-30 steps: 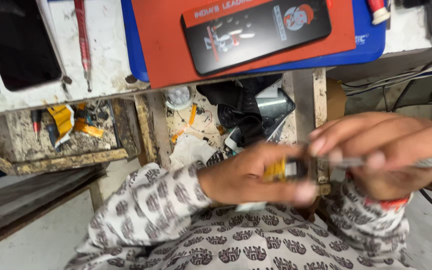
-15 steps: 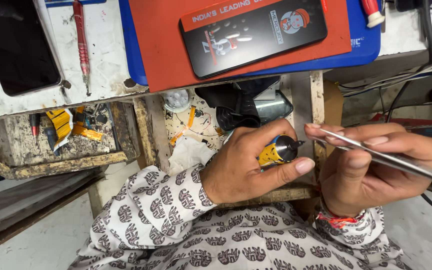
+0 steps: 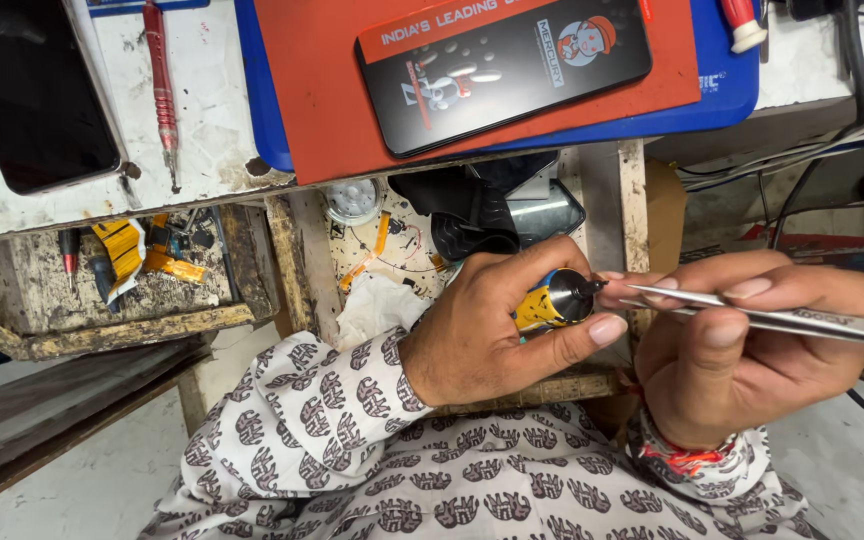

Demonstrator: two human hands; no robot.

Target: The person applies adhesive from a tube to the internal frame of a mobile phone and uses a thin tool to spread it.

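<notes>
1. Cluttered and paint-scarred, the white workbench [image 3: 202,175] runs across the top of the view, with an open wooden drawer [image 3: 132,320] slung below it, and the person sits close beneath with both hands raised in front of the chest.
2. Nearest the camera, the right hand [image 3: 742,350] pinches a pair of slim metal tweezers [image 3: 782,315] between thumb and fingers, pressed together so the tips point left toward the other hand.
3. Just beside it, the left hand [image 3: 482,330] is closed around a small yellow-and-black tool [image 3: 552,298], thumb under and fingers over, its dark nose turned right so the tweezer tips can meet it (whether they actually touch cannot be told).
4. Both hands sit tight together, probably to steady fine work at the tool's tip.
5. Behind the hands, a compartment under the bench holds a black device [image 3: 492,210], a round white cap [image 3: 352,200] and loose orange ribbon strips [image 3: 382,235].
6. Farther left, the drawer keeps yellow flex cables [image 3: 122,250].
7. Farthest, on the bench top, a dark phone [image 3: 502,65] lies on a red mat [image 3: 312,90] over a blue mat [image 3: 722,90], with a red screwdriver [image 3: 160,90] and a second dark screen [image 3: 27,95] well apart to the left.
</notes>
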